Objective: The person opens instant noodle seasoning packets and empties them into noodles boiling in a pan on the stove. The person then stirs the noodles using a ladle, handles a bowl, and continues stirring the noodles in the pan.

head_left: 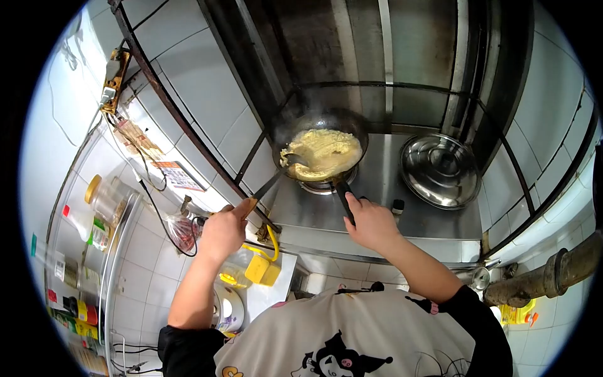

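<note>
A dark wok (320, 119) sits over the burner (319, 187), with yellow egg (330, 151) spread across its inside and faint steam above it. My left hand (224, 231) is closed round the wooden handle of a metal spatula (269, 188), whose head rests in the egg at the wok's left side. My right hand (372, 224) grips the wok's black handle (345, 200) at the near side. The undersides of both hands' fingers are partly hidden.
A steel lid (441, 171) lies on the stove top (377, 188) to the right of the wok. A yellow container (262, 270) stands below my left hand. Several bottles and jars (100, 234) fill a rack at the far left. A pipe (546, 273) runs at the right.
</note>
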{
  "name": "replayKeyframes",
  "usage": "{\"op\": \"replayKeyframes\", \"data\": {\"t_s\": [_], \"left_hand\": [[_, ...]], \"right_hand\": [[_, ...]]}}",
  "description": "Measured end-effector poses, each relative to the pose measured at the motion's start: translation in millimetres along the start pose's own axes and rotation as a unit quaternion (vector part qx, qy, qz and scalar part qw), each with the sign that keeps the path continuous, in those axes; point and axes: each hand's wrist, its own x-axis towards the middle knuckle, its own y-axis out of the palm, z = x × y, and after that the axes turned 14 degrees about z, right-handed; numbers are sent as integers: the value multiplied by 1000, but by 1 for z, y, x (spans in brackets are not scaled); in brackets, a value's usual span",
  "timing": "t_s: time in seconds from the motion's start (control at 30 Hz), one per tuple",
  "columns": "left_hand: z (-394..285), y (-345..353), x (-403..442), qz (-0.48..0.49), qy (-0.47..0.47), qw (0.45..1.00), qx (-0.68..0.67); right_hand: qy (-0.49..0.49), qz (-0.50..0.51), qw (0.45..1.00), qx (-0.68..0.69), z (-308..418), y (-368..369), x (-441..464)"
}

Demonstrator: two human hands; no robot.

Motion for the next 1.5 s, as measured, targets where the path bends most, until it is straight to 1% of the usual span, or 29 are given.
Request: {"op": "replayKeyframes", "data": {"t_s": [0.03, 0.17, 0.27, 0.37, 0.5, 0.53, 0.63, 0.77, 0.87, 0.97, 1.0, 1.03, 1.07, 1.17, 1.2, 1.3, 1.33, 1.37, 1.43, 1.5], "left_hand": [[0, 3, 3, -1, 14, 1000, -10], [-6, 39, 36, 14, 18, 997, -70], [-6, 64, 59, 24, 1, 997, -77], [-9, 79, 77, 22, -3, 994, -111], [-6, 79, 87, 0, -13, 980, -200], [-8, 74, 84, 7, -30, 973, -227], [1, 78, 84, -28, -43, 967, -251], [12, 79, 97, -64, -47, 971, -224], [6, 66, 108, -32, -63, 980, -186], [19, 78, 135, 105, -72, 966, -225], [12, 69, 136, 151, -93, 922, -344], [-1, 56, 134, 195, -111, 861, -457], [-10, 47, 135, 234, -126, 784, -561], [-15, 46, 153, 266, -126, 624, -724], [-13, 50, 157, 285, -108, 531, -791], [-10, 57, 160, 283, -83, 477, -828], [-18, 51, 153, 285, -88, 488, -821], [-25, 45, 145, 279, -76, 517, -806], [-33, 39, 132, 262, -52, 572, -775], [-34, 35, 127, 251, -55, 642, -722]], "right_hand": [[-1, 0, 1000, 2, 0, 0, 0], [-7, 0, 1000, -5, 0, -2, -2], [-8, 3, 1000, -15, -2, -2, -2], [2, 14, 1000, -16, 3, -6, -4], [8, 8, 1000, 2, 4, -3, -3], [9, 2, 1000, 7, 3, -2, -2], [11, -16, 1000, 24, -4, 2, -1], [3, -26, 999, 37, -24, 4, 0], [-1, -32, 998, 46, -32, 1, -1], [-6, -26, 999, 39, -37, -5, -3], [-3, -12, 999, 38, -39, -9, -4], [-1, 1, 999, 37, -41, -13, -5], [1, 14, 999, 36, -43, -16, -4], [-3, 23, 998, 64, -49, -18, -4], [-5, 18, 998, 66, -51, -15, -4], [-14, -11, 997, 78, -58, -5, -4], [-22, -29, 996, 84, -60, -2, -5], [-30, -46, 995, 89, -61, 0, -6], [-7, -30, 994, 106, -58, -3, -10], [9, -6, 994, 110, -55, -10, -13]]}}
